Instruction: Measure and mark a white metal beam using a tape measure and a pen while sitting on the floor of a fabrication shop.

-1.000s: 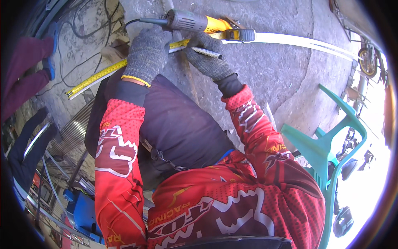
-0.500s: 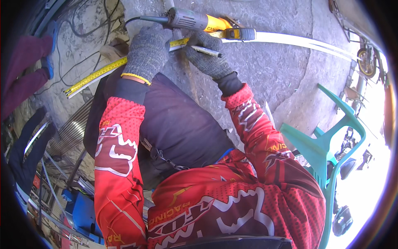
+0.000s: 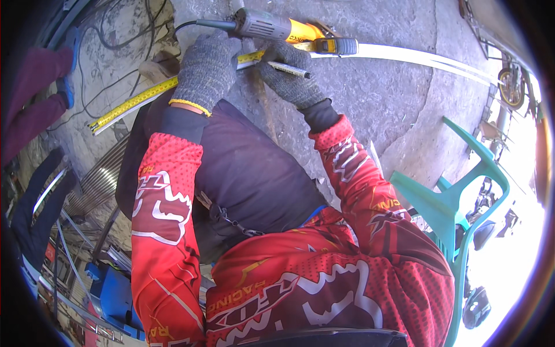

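Observation:
My left hand (image 3: 205, 72), in a grey knit glove with a yellow cuff edge, is closed over a yellow tape measure blade (image 3: 136, 102) and the pale metal strip beneath it. To its right my right hand (image 3: 292, 75), gloved in grey too, grips a white marker pen (image 3: 290, 70) that points toward the blade. The fingertips touch or nearly touch the strip; the pen's tip is hidden by them. The tape measure's black and yellow case (image 3: 336, 46) sits just beyond this hand. From there the bright metal strip (image 3: 404, 54) runs on to the right.
An angle grinder (image 3: 265, 25), grey and yellow, lies on the concrete floor (image 3: 370, 98) just past my hands, its cord trailing left. At right stands a green plastic chair (image 3: 457, 199). Another person's legs (image 3: 37, 95) are at far left, near loose cables. A blue box (image 3: 115, 295) is lower left.

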Action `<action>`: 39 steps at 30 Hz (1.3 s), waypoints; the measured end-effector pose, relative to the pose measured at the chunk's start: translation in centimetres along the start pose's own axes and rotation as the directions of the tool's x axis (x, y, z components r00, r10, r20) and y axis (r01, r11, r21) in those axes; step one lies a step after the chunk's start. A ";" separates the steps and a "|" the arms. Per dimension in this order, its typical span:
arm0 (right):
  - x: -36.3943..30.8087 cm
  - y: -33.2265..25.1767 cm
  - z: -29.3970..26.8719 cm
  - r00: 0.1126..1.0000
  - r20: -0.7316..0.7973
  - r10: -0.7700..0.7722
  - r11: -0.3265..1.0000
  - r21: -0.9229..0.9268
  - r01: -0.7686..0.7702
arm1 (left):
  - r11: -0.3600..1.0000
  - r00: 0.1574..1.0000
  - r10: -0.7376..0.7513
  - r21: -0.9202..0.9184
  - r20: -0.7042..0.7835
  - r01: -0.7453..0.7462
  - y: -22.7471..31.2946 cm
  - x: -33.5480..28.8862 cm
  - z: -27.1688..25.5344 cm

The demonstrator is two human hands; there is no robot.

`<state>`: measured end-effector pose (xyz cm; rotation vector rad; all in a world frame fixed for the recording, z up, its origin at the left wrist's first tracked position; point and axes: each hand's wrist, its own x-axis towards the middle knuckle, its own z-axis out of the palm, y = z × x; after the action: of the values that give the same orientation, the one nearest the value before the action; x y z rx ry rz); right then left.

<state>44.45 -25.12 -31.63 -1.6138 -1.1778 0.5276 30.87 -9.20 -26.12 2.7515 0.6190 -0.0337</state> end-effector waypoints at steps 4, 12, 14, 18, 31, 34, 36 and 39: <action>0.2 -0.6 -0.4 0.997 0.044 0.067 0.994 0.089 -0.071 | 1.000 1.000 0.002 -0.021 -0.023 -0.002 -0.1 -0.1 0.1; 0.1 0.1 -0.1 0.998 0.039 0.039 0.999 0.031 -0.040 | 0.999 0.999 -0.029 0.016 0.037 0.028 0.2 0.2 0.0; 0.0 0.1 0.0 0.999 0.036 0.036 0.998 0.041 -0.038 | 0.999 0.998 -0.033 0.027 0.046 0.032 0.2 0.2 -0.1; -0.1 0.3 0.0 1.000 0.017 0.013 1.000 -0.014 -0.013 | 0.996 0.993 -0.053 0.079 0.104 0.045 0.6 0.5 -0.6; 0.0 0.4 0.1 1.000 0.023 0.013 1.000 -0.013 -0.013 | 0.998 0.999 -0.017 0.062 0.038 0.015 0.4 0.1 -0.5; 0.0 0.1 0.0 1.000 0.014 0.002 1.000 -0.024 -0.001 | 0.999 0.998 -0.047 0.029 0.041 0.045 0.6 0.1 -0.6; -0.1 -0.2 0.1 0.999 -0.009 0.039 0.999 0.021 -0.039 | 0.998 0.998 -0.046 0.033 0.042 0.045 0.6 0.0 -0.6; -0.3 0.1 0.1 0.998 -0.023 0.064 0.998 0.022 -0.063 | 0.998 0.998 -0.043 0.039 0.049 0.041 0.6 0.2 -0.5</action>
<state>44.33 -25.32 -31.79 -1.6393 -1.1027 0.5582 31.31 -9.49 -25.50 2.7648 0.6690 -0.1242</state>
